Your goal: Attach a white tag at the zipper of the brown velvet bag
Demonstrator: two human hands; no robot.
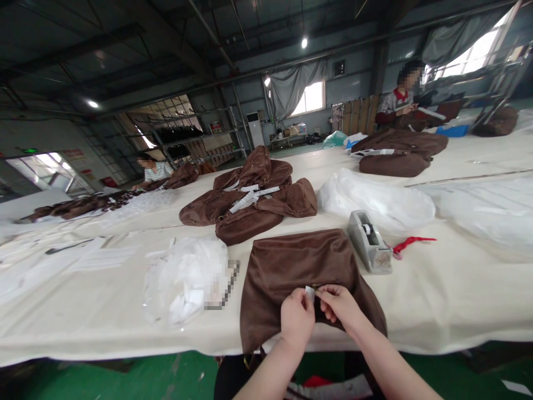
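A brown leather-look handbag (300, 255) lies flat at the table's front edge, right before me. My left hand (298, 318) is closed over its lower half, pinching a small white slip (310, 293). Close beside it, my right hand (336, 303) is closed too, thumb and forefinger pinched at a small brass-coloured fitting (315, 288) on the bag, probably a zip pull. Whether the slip is paper or tape I cannot tell. The fingers hide part of the bag's front.
Right of the bag stands a grey tape dispenser (368, 244) beside a red strip (412, 242). Clear plastic bags (375, 200) and a bundle of white wrapping (187, 278) flank it. More brown bags (250, 205) are piled behind. Two people (402, 100) work across the table.
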